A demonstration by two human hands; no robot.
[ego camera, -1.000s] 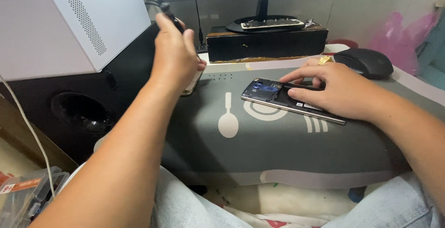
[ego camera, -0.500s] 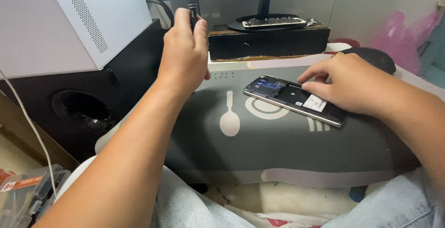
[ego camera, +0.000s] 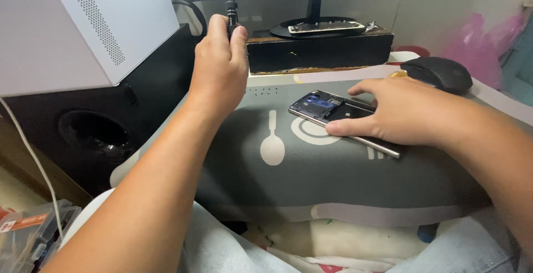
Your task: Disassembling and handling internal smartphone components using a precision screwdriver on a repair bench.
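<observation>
1. Opened phone (ego camera: 325,108), back cover off, is seen lying flat on the grey work mat (ego camera: 333,189), pinned under the right hand (ego camera: 408,112), whose fingers are pressed on its lower half.
2. Black screwdriver (ego camera: 231,17) is gripped upright in the clenched left hand (ego camera: 219,64), well apart from the phone.
3. White spoon-shaped marking (ego camera: 272,148) is printed on the mat beside the phone.

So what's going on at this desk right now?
A person sits at a desk with an opened phone lying on a grey mat. The right hand rests on the phone, pinning it flat. The left hand is raised above the mat, gripping a small black screwdriver. A second phone lies on the monitor stand behind.
</observation>
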